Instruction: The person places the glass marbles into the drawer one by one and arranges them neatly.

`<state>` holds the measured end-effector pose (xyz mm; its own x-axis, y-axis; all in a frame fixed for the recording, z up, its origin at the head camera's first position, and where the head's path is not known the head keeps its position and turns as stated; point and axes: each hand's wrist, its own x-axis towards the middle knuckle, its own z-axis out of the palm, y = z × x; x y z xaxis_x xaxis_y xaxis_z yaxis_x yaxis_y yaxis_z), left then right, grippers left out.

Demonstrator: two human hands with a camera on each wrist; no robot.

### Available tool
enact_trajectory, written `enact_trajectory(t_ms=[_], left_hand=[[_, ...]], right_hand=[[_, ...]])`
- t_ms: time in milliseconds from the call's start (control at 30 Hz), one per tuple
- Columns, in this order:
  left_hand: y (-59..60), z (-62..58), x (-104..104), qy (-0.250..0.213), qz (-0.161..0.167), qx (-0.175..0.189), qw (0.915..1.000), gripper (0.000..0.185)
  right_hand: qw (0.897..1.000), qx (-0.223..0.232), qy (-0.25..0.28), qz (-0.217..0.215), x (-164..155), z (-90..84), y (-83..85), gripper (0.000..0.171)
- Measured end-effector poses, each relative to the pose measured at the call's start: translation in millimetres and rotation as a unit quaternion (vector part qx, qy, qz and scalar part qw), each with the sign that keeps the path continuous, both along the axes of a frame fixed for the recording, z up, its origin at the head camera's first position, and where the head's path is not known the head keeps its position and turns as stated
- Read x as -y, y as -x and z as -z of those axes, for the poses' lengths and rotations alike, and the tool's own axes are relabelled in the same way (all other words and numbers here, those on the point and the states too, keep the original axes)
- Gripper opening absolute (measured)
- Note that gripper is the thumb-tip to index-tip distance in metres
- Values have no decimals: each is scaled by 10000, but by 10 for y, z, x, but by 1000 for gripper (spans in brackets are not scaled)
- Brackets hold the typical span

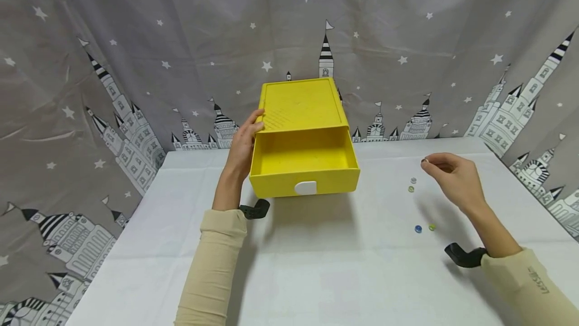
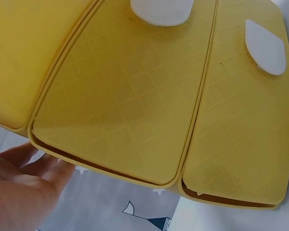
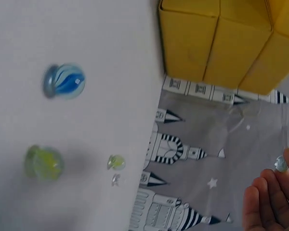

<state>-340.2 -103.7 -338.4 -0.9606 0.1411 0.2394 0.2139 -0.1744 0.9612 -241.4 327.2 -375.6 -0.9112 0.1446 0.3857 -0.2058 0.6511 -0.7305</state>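
The yellow box (image 1: 304,110) and its drawer (image 1: 304,168) look like matt plastic, with a moulded grid pattern on the top (faintly scuffed). The marbles (image 1: 418,228) are glossy glass, and both the white tablecloth (image 1: 316,276) and the grey curtain (image 1: 135,39) are soft, creased cloth.

My right hand (image 3: 269,202) pinches a small clear marble (image 3: 281,164) at its fingertips. On the white table (image 3: 111,72) lie a blue-swirled marble (image 3: 65,81), a yellow-green marble (image 3: 43,163) and a smaller green one (image 3: 116,162). The yellow box (image 3: 221,43) stands beyond them.
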Motion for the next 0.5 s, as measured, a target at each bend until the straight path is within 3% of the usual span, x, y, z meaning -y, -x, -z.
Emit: enact_trajectory(t_ms=[500], left_hand=[[-17,-5,-28,-84,-5,-1,10000,49]], right_hand=[[9924,-512,-24,-1118,608,-302,-93,22]])
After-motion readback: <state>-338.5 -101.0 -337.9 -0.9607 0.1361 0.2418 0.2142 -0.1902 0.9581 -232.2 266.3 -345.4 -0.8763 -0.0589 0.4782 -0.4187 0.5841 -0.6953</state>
